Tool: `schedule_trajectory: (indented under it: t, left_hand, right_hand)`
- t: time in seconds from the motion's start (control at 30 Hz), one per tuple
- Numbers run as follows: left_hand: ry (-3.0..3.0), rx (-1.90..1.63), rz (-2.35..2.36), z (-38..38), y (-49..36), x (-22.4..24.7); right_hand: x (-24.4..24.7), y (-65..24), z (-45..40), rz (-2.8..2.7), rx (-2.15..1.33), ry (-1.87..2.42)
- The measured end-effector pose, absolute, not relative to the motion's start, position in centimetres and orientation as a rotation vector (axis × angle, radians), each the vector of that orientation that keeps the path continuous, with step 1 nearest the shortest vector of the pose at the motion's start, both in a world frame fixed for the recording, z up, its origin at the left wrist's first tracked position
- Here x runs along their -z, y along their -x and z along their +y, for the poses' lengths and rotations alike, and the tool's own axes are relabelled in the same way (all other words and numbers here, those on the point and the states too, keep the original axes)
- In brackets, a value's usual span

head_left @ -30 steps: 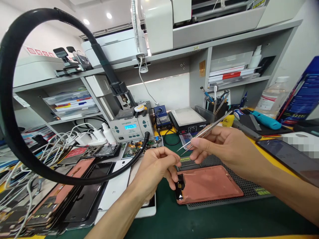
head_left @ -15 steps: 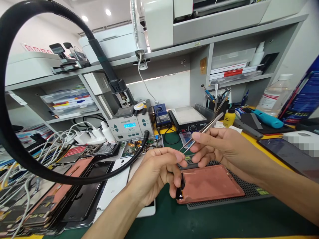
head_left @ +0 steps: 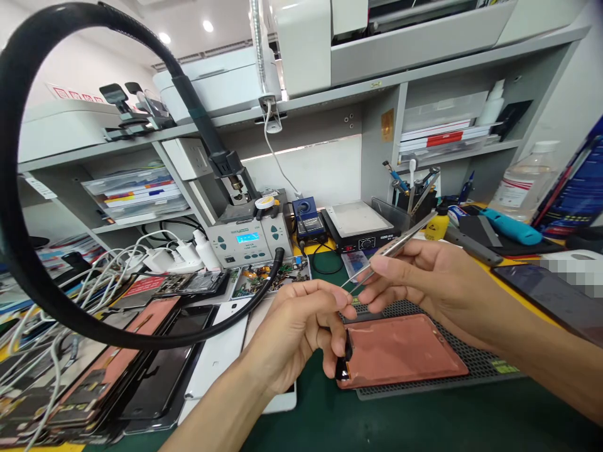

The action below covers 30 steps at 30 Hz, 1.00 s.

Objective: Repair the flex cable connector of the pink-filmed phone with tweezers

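Observation:
Metal tweezers are held by my right hand, closed around their shanks. Their tips slant down to the left and meet the fingertips of my left hand. That hand's thumb and forefinger are pinched together, and whatever is between them is too small or hidden to make out. Below both hands lies a flat copper-coloured panel, like the back of a device screen. A black ribbon-like piece is at its left end, close under my left hand's lower fingers. Contact there is unclear.
The panel rests partly on a dark perforated mat. A thick black hose loops across the left side from a hot-air station. Stacked screens lie left, a parts tray behind, a dark tablet right.
The whole view has shifted slightly. The tweezers' tips now lie closer against my left fingertips, and the two shanks look nearer together. Both hands otherwise keep their pose.

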<state>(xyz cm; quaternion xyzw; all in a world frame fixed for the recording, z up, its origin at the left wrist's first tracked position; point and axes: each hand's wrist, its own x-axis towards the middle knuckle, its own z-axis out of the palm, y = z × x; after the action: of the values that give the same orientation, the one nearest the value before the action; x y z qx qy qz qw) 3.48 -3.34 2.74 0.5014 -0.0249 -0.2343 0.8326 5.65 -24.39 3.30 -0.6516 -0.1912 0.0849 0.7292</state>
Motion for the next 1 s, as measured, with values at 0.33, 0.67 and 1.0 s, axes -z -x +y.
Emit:
schedule_trajectory:
  t: [0.33,0.67,1.0]
  left_hand:
    - [-1.06,0.481,-0.087,-3.1,-3.3,-2.7]
    - [-1.323,0.274,-0.149,-2.7,-3.3,-3.1]
    - [-1.704,0.163,-0.173,-2.1,-3.9,-2.9]
  right_hand:
    - [-2.4,-5.7,-24.8,-0.544,-0.117,1.431]
    - [-3.2,-5.7,-25.1,-0.532,-0.148,1.454]
    - [-1.8,-5.9,-24.8,-0.359,-0.452,1.789]
